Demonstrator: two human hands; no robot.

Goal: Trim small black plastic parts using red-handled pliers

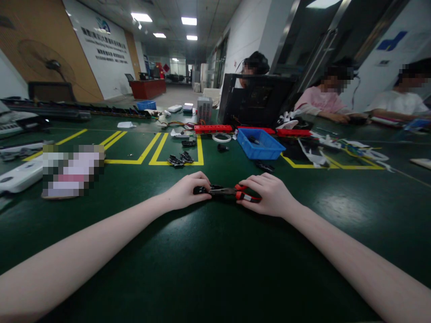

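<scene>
My right hand point(269, 194) is closed around the red and black handles of long-nose pliers point(226, 191), whose jaws point left. A small black plastic part point(200, 190) is pinched between the thumb and fingers of my left hand point(187, 192). The pliers' tips meet this part beside my left fingertips; whether they grip it, I cannot tell. Both hands are low over the green table point(215, 260). Beyond them, black plastic pieces point(180, 159) lie within a yellow taped outline, and another black piece point(264, 167) lies past my right hand.
A blue bin point(260, 144) stands behind my right hand, with red power strips point(213, 129) and a white tape roll point(221, 137) nearby. A large black panel point(257, 99) stands upright at the back. White devices lie at the left. Several people sit across the table.
</scene>
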